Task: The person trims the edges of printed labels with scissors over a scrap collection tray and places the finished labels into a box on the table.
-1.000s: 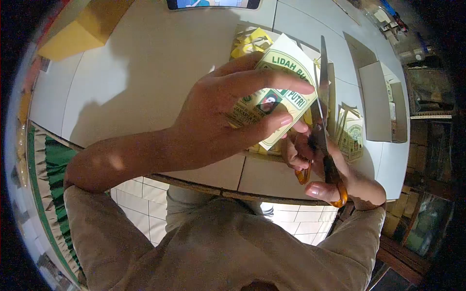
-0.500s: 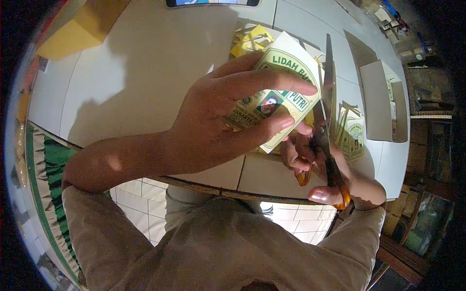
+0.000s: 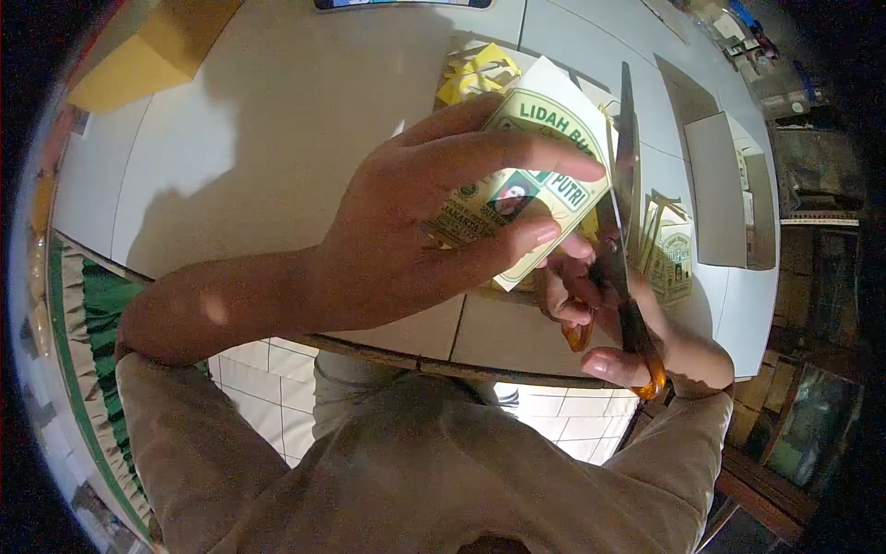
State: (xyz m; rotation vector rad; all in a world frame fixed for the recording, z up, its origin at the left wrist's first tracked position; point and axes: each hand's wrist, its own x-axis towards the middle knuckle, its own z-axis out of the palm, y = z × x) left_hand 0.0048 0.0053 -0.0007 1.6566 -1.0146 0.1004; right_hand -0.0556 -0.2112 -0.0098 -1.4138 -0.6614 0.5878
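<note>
A stack of printed paper labels, green and cream with "LIDAH BU..." lettering, is gripped between the thumb and fingers of my left hand. My right hand holds scissors with orange handles, thumb through one loop and fingers at the other. The scissors' blades point away from me, parted, with one long blade rising just beside the right edge of the labels. Whether the other blade touches the paper is hard to see behind the labels.
Behind the labels sits a box holding yellow paper scraps. More labels lie at the right near an open white box. A yellow-brown box stands at far left, and a phone shows at the top edge.
Almost nothing differs. The labels and both hands keep the same place, with only a tiny shift of the scissors.
</note>
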